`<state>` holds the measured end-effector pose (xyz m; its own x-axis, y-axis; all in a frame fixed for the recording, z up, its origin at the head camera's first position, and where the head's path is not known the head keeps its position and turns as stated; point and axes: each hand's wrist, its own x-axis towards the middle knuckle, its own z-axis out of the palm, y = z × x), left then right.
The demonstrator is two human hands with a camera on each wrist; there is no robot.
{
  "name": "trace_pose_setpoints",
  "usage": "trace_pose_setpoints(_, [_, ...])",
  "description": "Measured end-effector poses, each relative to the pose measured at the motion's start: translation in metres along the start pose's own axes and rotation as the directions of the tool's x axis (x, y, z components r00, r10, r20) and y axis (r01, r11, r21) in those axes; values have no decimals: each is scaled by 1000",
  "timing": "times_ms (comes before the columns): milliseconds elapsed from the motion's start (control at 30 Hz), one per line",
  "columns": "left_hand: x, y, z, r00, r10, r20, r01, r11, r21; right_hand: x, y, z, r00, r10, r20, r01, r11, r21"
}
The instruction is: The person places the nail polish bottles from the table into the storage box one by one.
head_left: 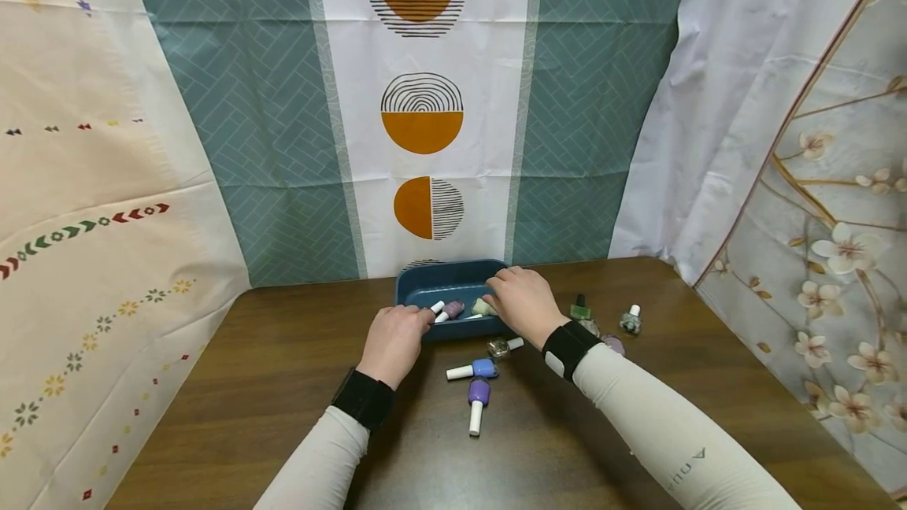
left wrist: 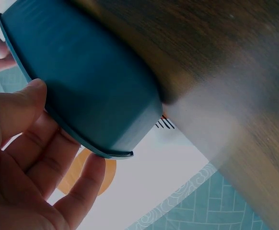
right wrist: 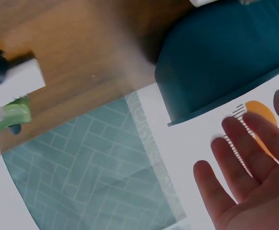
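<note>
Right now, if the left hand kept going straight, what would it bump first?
Most likely the blue tray: the left hand touches its rim. Past that, the bottles inside might come next, but depth is unclear.

The head view looks forward and down over the table (head_left: 283,384), while both wrist views, much nearer, face the blue tray (left wrist: 96,81) and patterned curtain (right wrist: 96,167) that all three share.
</note>
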<state>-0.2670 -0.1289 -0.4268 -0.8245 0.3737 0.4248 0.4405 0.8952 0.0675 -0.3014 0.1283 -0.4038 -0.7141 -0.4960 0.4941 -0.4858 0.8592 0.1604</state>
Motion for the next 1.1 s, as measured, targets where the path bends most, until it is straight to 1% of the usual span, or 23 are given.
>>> trace_pose_setpoints(100, [-1, -2, -1, 1000, 3, -8, -3, 1000, 0, -9, -2, -6, 1000, 6, -16, -5, 999, 32])
trace_pose_setpoints(233, [-1, -1, -2, 1000, -1, -10, 0, 1000, -3, -22, -4, -16, 1000, 27, 1, -27, 998, 59])
trace_pose_setpoints(433, [-1, -1, 0, 1000, 9, -2, -9, 1000, 3, -45, -1, -26, 999, 40, -10, -39, 997, 74])
trace_pose_setpoints(600, [-1, -2, -2, 1000, 3, -16, -2, 1000, 12, -59, 3, -31, 999, 44, -14, -42, 995, 91])
trace_pose_setpoints(900, [-2, -1, -3, 998, 37, -56, -35, 999, 20, -91, 17, -36, 996, 86, -14, -85, 994, 61])
trace_pose_setpoints(1100, [-2, 1, -2, 999, 33, -34, -32, 999, 27, -117, 30, -40, 995, 97, -35, -95, 994, 49])
